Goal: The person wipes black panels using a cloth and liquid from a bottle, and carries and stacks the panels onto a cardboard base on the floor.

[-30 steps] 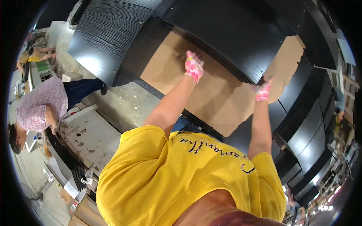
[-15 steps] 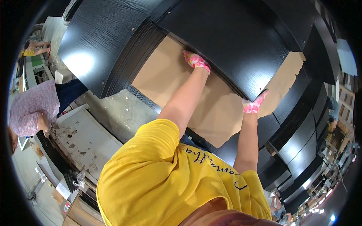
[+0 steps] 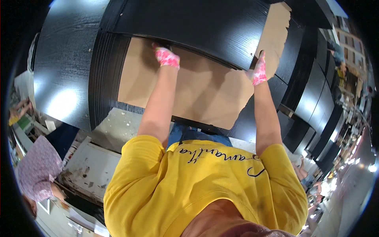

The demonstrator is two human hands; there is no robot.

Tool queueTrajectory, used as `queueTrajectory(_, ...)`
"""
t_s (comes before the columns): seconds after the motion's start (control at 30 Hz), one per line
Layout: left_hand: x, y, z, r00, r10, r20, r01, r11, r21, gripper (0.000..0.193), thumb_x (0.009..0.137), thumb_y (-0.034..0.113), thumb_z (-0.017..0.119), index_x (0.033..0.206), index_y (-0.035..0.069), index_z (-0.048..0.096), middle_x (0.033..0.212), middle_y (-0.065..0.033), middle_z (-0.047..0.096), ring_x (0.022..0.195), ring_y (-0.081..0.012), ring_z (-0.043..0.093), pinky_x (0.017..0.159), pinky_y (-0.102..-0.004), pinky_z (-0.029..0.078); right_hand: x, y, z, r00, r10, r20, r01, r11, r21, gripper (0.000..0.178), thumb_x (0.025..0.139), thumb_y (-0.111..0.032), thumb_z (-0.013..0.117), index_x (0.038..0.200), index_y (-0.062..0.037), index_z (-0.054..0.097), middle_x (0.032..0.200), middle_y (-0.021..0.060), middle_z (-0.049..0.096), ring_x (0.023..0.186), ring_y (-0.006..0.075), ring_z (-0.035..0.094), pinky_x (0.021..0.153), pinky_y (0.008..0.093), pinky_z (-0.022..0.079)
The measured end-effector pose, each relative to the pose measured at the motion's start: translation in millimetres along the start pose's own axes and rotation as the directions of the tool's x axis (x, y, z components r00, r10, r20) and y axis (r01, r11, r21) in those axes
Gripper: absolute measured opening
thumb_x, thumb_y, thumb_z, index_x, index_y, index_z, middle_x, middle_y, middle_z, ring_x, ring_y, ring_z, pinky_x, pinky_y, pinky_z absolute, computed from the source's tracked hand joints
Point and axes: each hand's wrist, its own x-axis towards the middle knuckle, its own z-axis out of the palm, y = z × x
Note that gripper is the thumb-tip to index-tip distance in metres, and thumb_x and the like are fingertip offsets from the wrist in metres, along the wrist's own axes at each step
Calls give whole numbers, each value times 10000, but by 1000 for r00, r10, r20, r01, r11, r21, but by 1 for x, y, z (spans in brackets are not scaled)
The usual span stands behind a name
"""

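A black wood-grain board [image 3: 197, 25] lies in front of me above a brown cardboard sheet [image 3: 201, 93] with a torn right edge. My left hand [image 3: 167, 58], in a pink-and-white patterned glove, is closed on the board's near edge toward its left end. Its fingertips go under the edge and are partly hidden. At the near right corner, my right hand [image 3: 258, 73], gloved the same way, grips the board, with one digit pointing up beside the side edge. More than one thin layer shows along the near edge.
To the left stands a stack of black boards [image 3: 65, 75]. More black panels [image 3: 312, 94] are piled on the right. A person in a speckled top [image 3: 41, 170] is at lower left, beside a white, debris-strewn surface [image 3: 92, 166]. Other people are visible farther off.
My view has turned, so the boards and cardboard appear rotated and shifted left and up. Both hands stay at the board's near edge; my right hand now points more upright along the corner.
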Motion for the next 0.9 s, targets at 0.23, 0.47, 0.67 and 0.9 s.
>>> queueTrajectory(0.23,7,30,27,983,-144,117,148,989,-27,607,858,595,309,1321,222,433,1355,41,435,1201,-155,416,1005,-356,331,39,-10,10,969,-154,192,178,977,-114,784,885,-656,163,1386,-73,317,1345,113,440,1223,275,434,1029,412,339)
queueTrajectory(0.47,-58,-7,7,976,-216,-13,216,970,109,846,764,733,430,1384,168,320,1417,56,351,1166,-132,404,1038,-331,303,22,13,-21,974,-167,150,154,984,94,798,873,-672,191,1420,-93,225,1416,105,345,1227,273,423,1020,419,315)
queueTrajectory(0.67,-156,-56,26,774,-558,298,572,819,47,842,757,405,615,1368,10,192,1395,-129,268,1250,-315,313,1066,-496,230,-45,112,-100,996,85,15,-83,990,-116,768,876,-665,206,1378,-96,323,1369,83,405,1210,212,377,943,380,287)
queueTrajectory(0.9,-149,-48,44,784,-538,311,428,830,357,823,720,376,701,1340,22,291,1395,-139,308,1266,-295,326,1077,-476,232,-143,148,-214,981,104,164,-90,992,-91,774,886,-642,294,1354,-27,342,1340,151,416,1183,246,422,966,384,331)
